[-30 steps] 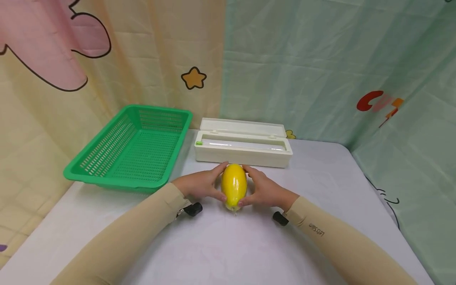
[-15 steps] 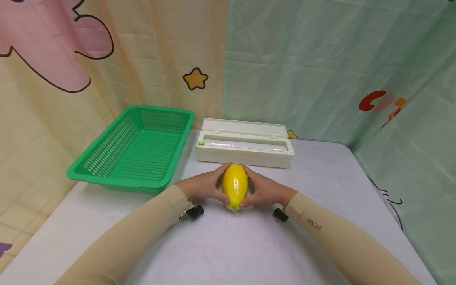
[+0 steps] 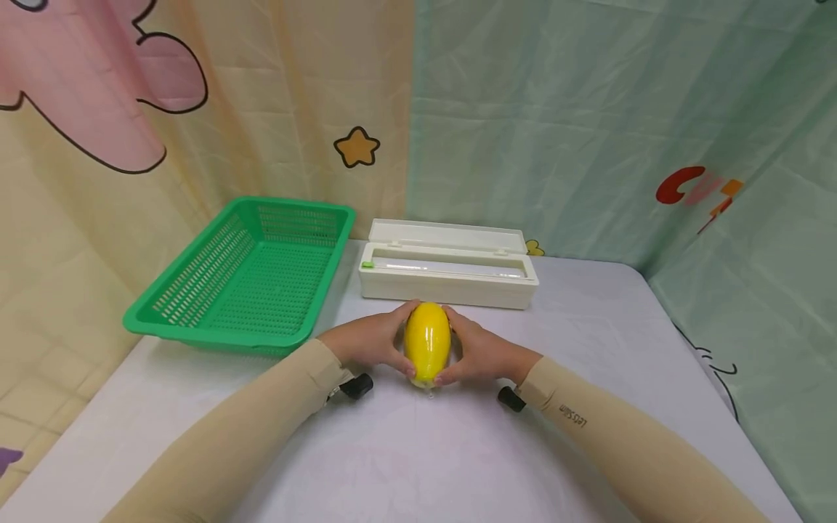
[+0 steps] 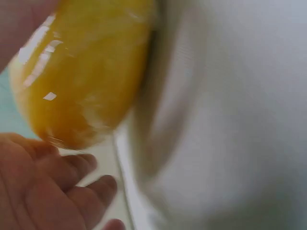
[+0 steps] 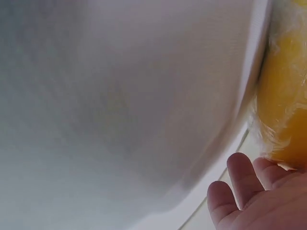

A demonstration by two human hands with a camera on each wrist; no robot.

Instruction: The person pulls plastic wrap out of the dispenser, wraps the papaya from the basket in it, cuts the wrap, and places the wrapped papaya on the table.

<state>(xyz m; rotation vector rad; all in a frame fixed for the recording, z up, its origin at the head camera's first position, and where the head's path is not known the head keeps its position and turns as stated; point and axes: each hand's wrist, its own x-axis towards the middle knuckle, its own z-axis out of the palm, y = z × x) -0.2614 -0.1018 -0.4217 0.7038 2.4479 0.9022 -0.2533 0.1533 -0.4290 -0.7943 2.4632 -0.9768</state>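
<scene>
A glossy yellow oval fruit (image 3: 428, 341), wrapped in clear plastic film, is at the middle of the white table, its long side pointing away from me. My left hand (image 3: 373, 340) grips its left side, thumb at the near end and index finger at the far end. From the right, my right hand (image 3: 487, 349) grips it the same way. Crinkled film shows on the fruit (image 5: 285, 96) in the right wrist view. The other fingers (image 4: 98, 191) of the left hand spread below the fruit (image 4: 86, 72) in the left wrist view.
Just behind the fruit stands a long white cling-film dispenser box (image 3: 447, 290), lid raised, with a film roll (image 3: 451, 268) inside and a green slider (image 3: 368, 265) at its left. A green perforated basket (image 3: 216, 336) sits back left. Printed curtains (image 3: 562, 131) hang behind the table (image 3: 431, 457).
</scene>
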